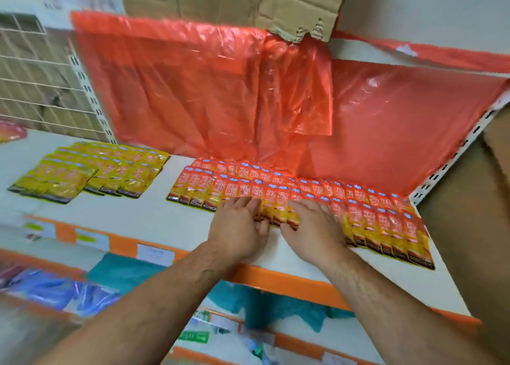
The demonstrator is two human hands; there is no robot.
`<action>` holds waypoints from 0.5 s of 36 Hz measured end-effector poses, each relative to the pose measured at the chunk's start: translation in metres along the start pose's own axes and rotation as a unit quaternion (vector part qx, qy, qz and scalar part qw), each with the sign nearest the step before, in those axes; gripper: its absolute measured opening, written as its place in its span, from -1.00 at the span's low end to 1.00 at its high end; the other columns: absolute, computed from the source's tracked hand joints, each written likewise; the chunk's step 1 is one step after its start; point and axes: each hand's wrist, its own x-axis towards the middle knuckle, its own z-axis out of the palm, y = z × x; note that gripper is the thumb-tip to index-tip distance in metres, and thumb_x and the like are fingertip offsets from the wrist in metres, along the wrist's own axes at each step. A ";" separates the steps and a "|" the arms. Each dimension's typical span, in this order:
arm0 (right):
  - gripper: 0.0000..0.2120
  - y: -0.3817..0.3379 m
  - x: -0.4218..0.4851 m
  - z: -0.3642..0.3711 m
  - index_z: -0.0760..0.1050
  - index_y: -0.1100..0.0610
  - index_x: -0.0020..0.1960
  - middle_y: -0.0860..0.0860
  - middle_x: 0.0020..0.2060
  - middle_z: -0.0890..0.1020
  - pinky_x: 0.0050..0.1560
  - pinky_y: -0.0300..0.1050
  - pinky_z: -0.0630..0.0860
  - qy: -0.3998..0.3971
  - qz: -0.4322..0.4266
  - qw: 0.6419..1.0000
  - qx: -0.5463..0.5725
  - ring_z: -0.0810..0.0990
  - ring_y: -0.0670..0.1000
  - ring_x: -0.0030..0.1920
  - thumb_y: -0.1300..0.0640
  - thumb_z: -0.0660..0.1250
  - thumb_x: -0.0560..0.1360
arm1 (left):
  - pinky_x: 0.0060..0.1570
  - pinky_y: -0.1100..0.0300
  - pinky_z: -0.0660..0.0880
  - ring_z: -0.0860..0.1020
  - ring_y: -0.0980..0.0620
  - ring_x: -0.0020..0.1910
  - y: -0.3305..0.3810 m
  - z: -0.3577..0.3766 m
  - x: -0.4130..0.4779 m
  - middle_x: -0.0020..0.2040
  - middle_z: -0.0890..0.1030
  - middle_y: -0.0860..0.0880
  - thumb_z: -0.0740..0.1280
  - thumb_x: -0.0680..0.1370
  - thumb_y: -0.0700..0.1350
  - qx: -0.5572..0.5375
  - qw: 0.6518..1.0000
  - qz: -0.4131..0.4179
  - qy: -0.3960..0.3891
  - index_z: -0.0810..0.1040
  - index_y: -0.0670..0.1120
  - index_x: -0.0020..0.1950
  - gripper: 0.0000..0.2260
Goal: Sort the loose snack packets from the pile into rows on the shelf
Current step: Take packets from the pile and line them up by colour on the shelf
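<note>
Red-and-yellow foil snack packets (386,221) overlapped in rows, right half of white metal shelf (154,215). Left hand (240,226) and right hand (311,226) side by side, slightly apart, fingers flat on the near row's middle packets. Probably straightening that row. Next: gentle, even push to align edges without disturbing neighbours.

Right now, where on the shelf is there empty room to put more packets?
Bare shelf lies between the yellow packets and the red packets, and along the front by the orange edge. The right side is crowded: red packets overlap up to the upright, under the left hand and the right hand.
</note>
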 end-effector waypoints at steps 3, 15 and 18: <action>-0.42 -0.054 0.002 0.013 0.27 -0.09 0.52 -0.08 0.47 0.34 0.45 -0.04 0.21 -0.021 -0.029 0.999 -0.001 0.22 0.05 0.46 -0.19 0.22 0.54 | 0.33 0.06 0.36 0.46 -0.08 0.28 -0.052 -0.014 -0.019 0.31 0.55 -0.03 0.19 0.49 0.15 0.003 0.999 -0.032 0.022 0.48 -0.02 0.39 -0.48; -0.44 -0.280 0.009 0.068 0.31 -0.03 0.52 0.00 0.51 0.32 0.45 -0.16 0.14 -0.059 -0.153 0.986 0.017 0.23 0.05 0.50 -0.10 0.28 0.55 | 0.11 -0.05 0.53 0.60 -0.18 0.09 -0.268 -0.079 -0.100 0.10 0.66 -0.15 0.08 0.40 0.14 -0.008 0.990 -0.131 0.055 0.62 -0.12 0.19 -0.45; -0.46 -0.329 0.014 0.081 0.33 -0.03 0.51 -0.02 0.49 0.34 0.43 -0.16 0.18 -0.066 -0.187 0.980 0.014 0.25 0.05 0.48 -0.09 0.28 0.55 | 0.24 -0.05 0.44 0.53 -0.16 0.24 -0.310 -0.094 -0.116 0.25 0.59 -0.14 0.13 0.44 0.12 -0.011 0.984 -0.166 0.062 0.55 -0.10 0.31 -0.46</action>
